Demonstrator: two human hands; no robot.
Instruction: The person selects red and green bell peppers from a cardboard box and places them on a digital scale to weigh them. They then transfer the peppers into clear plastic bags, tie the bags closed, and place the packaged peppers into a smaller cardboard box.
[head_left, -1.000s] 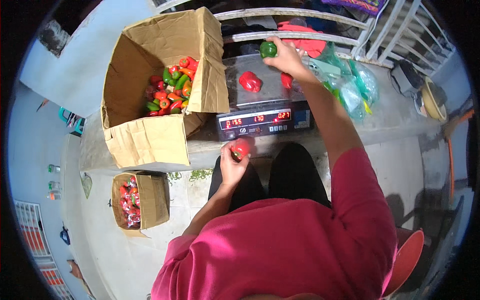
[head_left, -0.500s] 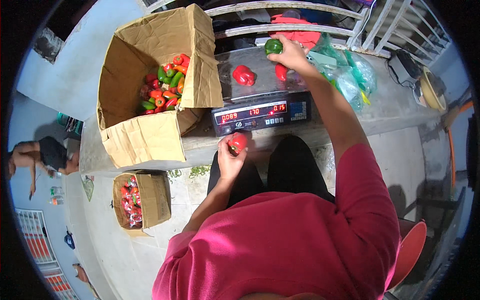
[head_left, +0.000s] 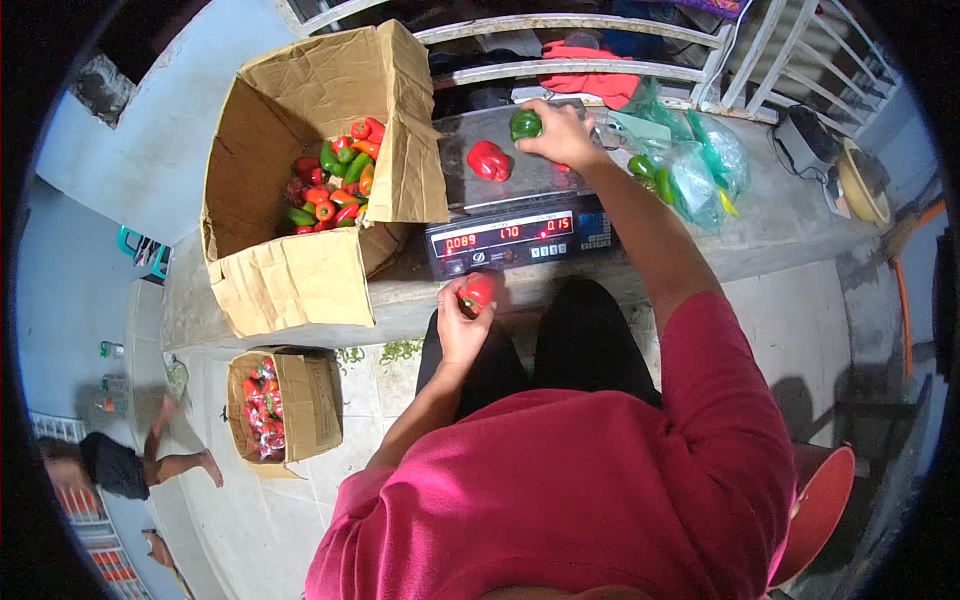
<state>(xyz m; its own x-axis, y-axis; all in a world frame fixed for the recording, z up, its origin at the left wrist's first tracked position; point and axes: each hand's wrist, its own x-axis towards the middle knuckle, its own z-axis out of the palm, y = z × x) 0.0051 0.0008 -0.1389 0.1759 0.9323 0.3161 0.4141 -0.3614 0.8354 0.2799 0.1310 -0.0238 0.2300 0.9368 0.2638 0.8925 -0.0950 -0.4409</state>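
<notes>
My right hand (head_left: 562, 135) reaches out over the metal pan of a digital scale (head_left: 520, 238) and grips a green bell pepper (head_left: 525, 124). A red bell pepper (head_left: 489, 160) lies on the pan just left of that hand. My left hand (head_left: 462, 325) stays low, close to my lap below the scale's red display, and holds another red bell pepper (head_left: 478, 292). A big open cardboard box (head_left: 290, 270) with several red and green peppers (head_left: 335, 185) inside stands left of the scale on the concrete ledge (head_left: 760, 240).
Clear and green plastic bags (head_left: 690, 165) with peppers lie right of the scale. A smaller cardboard box (head_left: 300, 400) of packed red items sits on the floor below the ledge. Another person (head_left: 130, 465) crouches at lower left. A white railing (head_left: 640, 40) runs behind the scale.
The view has shifted, so the scale and box sit lower in the picture. My right hand keeps the green pepper over the scale pan. A person has come into view at lower left.
</notes>
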